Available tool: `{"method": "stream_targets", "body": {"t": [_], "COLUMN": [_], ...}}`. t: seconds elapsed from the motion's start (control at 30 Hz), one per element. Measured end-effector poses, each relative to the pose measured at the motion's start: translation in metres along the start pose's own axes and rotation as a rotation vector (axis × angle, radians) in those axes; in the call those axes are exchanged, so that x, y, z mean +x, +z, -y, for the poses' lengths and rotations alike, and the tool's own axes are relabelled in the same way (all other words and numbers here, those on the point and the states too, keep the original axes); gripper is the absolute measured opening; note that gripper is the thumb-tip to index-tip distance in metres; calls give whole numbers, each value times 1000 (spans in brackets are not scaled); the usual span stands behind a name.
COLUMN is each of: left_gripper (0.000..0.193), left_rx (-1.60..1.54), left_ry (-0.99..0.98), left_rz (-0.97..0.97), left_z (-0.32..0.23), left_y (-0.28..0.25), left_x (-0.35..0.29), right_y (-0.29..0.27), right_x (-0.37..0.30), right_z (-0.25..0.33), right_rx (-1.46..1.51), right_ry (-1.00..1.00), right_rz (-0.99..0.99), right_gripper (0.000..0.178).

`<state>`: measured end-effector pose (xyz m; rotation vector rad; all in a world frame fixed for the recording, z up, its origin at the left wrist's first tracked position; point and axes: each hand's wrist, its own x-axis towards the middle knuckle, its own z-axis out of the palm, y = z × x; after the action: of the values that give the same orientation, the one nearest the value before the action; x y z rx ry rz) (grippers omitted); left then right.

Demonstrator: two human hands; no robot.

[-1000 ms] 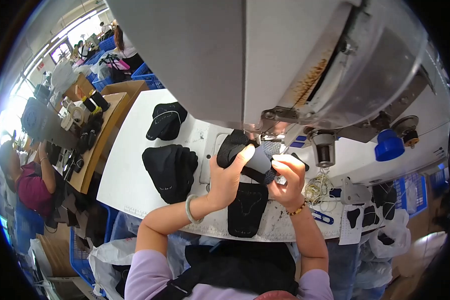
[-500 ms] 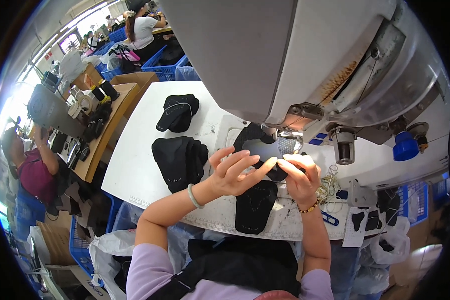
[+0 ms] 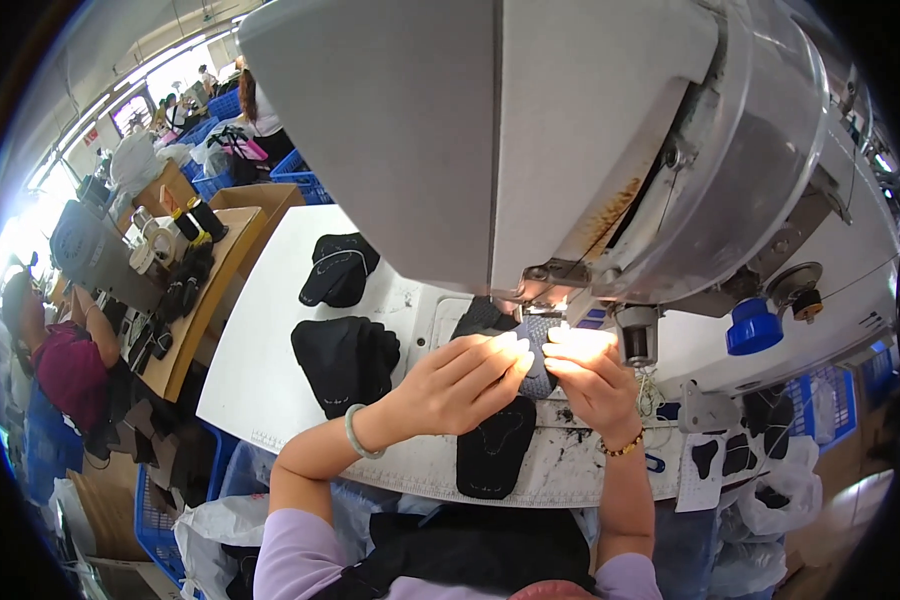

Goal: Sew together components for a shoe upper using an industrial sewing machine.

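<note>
My left hand (image 3: pixel 465 385) and my right hand (image 3: pixel 595 385) meet just below the needle area of a large sewing machine (image 3: pixel 410 140). Between them is a grey textured piece (image 3: pixel 540 381), its two edges pinched by my closed fingertips. Bright lamp glare blurs the fingertips. Behind my left fingers lies a black piece (image 3: pixel 475 316), partly hidden. A flat black piece with pale stitched marks (image 3: pixel 493 460) rests on the white table (image 3: pixel 255 385) below my left hand. Further left are a stack of black pieces (image 3: pixel 345 365) and a smaller tied black bundle (image 3: pixel 339 270).
A bobbin holder (image 3: pixel 636 335) and a blue knob (image 3: pixel 755 328) hang at the machine's right. Blue snips (image 3: pixel 654 463) lie by my right wrist. White plastic bags (image 3: pixel 782 495) hang at the right edge. On the left, a person (image 3: pixel 70 365) works at another machine.
The view has shifted, lowering the table in the picture. My left fingers have folded from spread to closed, and both hands now flank the grey textured piece, which sits nearer me.
</note>
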<state>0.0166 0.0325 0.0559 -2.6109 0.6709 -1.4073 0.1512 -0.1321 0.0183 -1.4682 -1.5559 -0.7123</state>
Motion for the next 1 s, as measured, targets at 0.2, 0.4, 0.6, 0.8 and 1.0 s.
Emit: {"method": "stream_targets", "body": {"t": [0.2, 0.4, 0.6, 0.8, 1.0], "left_gripper": [18, 19, 27, 29, 32], "left_rx": [-19, -63, -207, -288, -336], "left_ry": [-3, -12, -59, -89, -173], "left_rz": [-5, -12, 23, 7, -16], "left_z": [4, 15, 29, 41, 42], "left_y": [2, 7, 10, 19, 21], "left_x": [6, 6, -3, -14, -17], "right_y": [-1, 1, 4, 18, 21], "right_x": [-3, 4, 9, 13, 13], "right_z": [-1, -1, 11, 28, 27], "right_rx": [-12, -28, -164, -254, -288], "right_ry": [36, 32, -10, 36, 81], "right_rz": [8, 4, 34, -22, -8], "right_gripper": [25, 23, 27, 28, 26]}}
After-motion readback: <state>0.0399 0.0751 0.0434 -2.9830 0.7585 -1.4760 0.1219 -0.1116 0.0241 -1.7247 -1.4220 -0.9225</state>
